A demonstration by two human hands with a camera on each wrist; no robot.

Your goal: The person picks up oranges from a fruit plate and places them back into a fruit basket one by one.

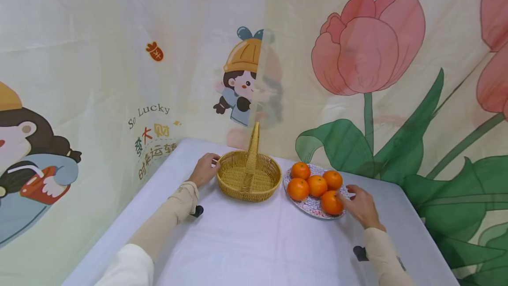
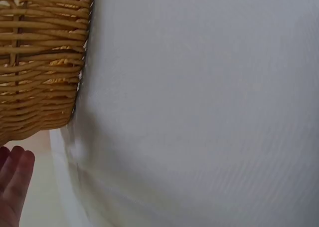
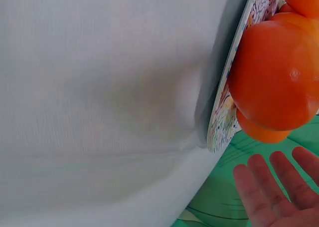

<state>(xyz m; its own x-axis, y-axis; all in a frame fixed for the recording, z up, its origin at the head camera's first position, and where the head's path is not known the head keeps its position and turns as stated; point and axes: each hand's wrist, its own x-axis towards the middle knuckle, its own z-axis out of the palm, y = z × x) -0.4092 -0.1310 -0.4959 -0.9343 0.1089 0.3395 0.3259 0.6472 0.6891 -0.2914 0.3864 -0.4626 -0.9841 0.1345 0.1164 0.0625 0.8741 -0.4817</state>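
A woven basket point(image 1: 234, 189) with one tall arched handle point(image 1: 251, 162) stands on the table, nothing inside it. My left hand point(image 1: 204, 169) is at its left rim, fingertips right beside the weave; in the left wrist view those fingers point(image 2: 19, 174) look straight, just off the basket's end. To the right, several oranges point(image 1: 317, 186) lie on a patterned plate point(image 1: 309, 208). My right hand point(image 1: 362, 206) is at the plate's right side, fingers spread, thumb close to the nearest orange point(image 1: 331, 202). The right wrist view shows its straight fingers point(image 3: 284, 177) apart from the fruit.
A white cloth point(image 1: 238, 242) covers the table. Behind and at both sides hang printed curtains with a big tulip point(image 1: 369, 47) and cartoon figures point(image 1: 238, 87). The basket and plate stand side by side with a narrow gap, near the table's back edge.
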